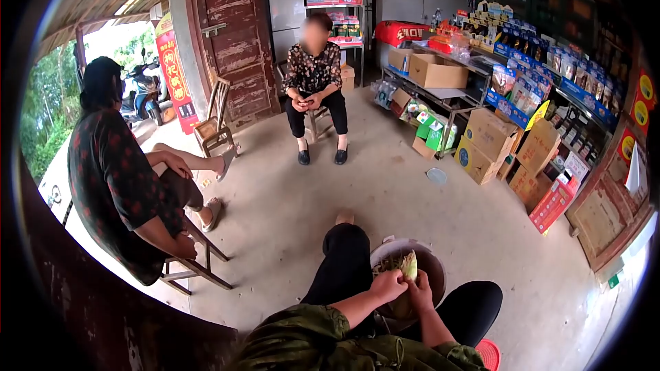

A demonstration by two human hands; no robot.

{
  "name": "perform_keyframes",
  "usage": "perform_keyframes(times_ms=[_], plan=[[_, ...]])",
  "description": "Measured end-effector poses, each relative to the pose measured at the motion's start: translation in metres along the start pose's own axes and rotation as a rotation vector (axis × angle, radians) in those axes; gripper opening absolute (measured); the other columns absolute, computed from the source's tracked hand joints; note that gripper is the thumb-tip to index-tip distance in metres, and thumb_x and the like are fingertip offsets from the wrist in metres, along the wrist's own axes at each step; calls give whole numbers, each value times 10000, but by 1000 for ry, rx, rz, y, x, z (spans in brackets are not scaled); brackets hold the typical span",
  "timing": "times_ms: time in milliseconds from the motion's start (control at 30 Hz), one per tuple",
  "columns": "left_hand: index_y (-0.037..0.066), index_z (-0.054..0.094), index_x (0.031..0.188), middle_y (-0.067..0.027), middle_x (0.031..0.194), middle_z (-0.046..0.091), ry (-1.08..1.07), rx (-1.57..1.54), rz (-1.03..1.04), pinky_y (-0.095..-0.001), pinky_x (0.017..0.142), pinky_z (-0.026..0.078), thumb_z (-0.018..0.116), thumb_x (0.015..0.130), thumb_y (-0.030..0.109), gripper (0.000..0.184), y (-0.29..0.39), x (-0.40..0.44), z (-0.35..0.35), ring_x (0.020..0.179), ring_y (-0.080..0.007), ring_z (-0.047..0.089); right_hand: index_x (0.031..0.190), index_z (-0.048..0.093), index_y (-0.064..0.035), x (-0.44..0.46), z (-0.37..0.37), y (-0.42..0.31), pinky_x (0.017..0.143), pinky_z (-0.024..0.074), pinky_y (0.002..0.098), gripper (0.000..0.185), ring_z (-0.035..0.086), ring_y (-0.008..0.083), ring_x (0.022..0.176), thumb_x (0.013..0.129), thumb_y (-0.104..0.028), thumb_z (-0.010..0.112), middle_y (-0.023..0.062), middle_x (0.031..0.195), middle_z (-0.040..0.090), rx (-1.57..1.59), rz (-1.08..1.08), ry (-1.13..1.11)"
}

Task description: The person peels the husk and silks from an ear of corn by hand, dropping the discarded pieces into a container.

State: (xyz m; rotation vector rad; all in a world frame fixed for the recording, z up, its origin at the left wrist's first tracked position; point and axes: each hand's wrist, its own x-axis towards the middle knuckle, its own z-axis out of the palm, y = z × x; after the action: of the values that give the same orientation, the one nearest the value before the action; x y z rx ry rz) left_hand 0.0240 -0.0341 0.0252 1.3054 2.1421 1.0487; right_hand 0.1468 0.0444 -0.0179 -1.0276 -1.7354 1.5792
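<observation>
Between my knees, my left hand (390,286) and my right hand (421,292) are both closed around what looks like an ear of corn (410,266) in a pale green husk. Its tip points up and away from me, with a little brown at the end. The hands sit side by side, and their fingers cover the lower part of the ear. Beneath them stands a round bucket (436,268) holding thin, straw-coloured scraps (389,264). Part of the bucket's inside is hidden by my hands and forearms.
One person (316,89) sits facing me; another (117,172) sits at left on a wooden chair (196,268). An unoccupied wooden chair (214,120) stands by the door. Cartons (485,144) and stocked shelves line the right. A red plastic rim (489,354) shows beside my right leg.
</observation>
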Motion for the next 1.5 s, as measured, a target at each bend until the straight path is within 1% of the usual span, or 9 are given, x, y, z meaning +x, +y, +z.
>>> perform_keyframes(times_ms=[733,900,1000,1100,1167,1267,1400,1433,1500], plan=[[77,553,821,-131,776,639,-6,40,53,-416,643,487,650,742,265,226,-3,2,0,754,-329,625,1212,482,-49,4,4,16,794,458,265,463,572,140,892,856,-278,669,76,986,606,80,21,37],[78,614,977,-187,960,645,-90,106,-101,-420,794,491,592,751,286,308,-22,9,-1,927,-355,614,1243,452,-56,8,1,16,813,459,300,425,539,155,943,880,-209,613,81,1067,579,90,-39,107],[56,649,929,-193,956,653,-139,-69,-243,-403,800,500,577,764,269,279,-37,17,1,930,-334,629,1229,484,-59,11,-11,5,806,460,295,352,545,151,936,921,-211,564,59,1050,584,377,26,127],[61,655,823,-56,760,658,-192,-523,-374,-259,670,469,605,786,166,122,-10,12,-19,726,-136,617,1191,509,-58,8,-21,-11,745,453,286,347,526,123,866,925,-276,557,40,979,578,482,121,193],[70,610,854,-61,837,651,-298,-1107,-433,-281,752,487,543,847,117,82,-19,18,-15,809,-177,633,1194,509,-61,15,-24,0,747,450,284,346,530,125,867,938,-292,535,36,985,582,579,165,206],[66,556,923,-90,841,633,-479,-1480,-435,-385,852,502,457,875,73,110,-10,17,-26,855,-243,628,1161,518,-52,22,-29,8,756,451,298,328,535,153,849,948,-301,514,43,955,577,725,241,233],[91,549,888,7,620,434,-661,-1504,-494,-331,719,477,447,871,92,103,-11,19,-31,574,-134,458,1168,503,-44,26,-36,13,784,446,318,344,527,173,873,953,-312,497,57,990,562,784,297,286],[97,539,864,32,586,366,-624,-1450,-569,-279,599,398,447,862,86,93,-8,18,-32,505,-92,334,1181,493,-43,28,-37,15,804,441,329,356,522,181,908,954,-318,487,66,1024,553,810,289,334],[96,529,851,45,576,342,-686,-1484,-578,-251,520,311,437,855,69,96,-14,20,-35,465,-74,295,1214,466,-42,32,-42,17,873,422,361,383,502,201,1003,958,-327,467,92,1107,534,881,275,383]])
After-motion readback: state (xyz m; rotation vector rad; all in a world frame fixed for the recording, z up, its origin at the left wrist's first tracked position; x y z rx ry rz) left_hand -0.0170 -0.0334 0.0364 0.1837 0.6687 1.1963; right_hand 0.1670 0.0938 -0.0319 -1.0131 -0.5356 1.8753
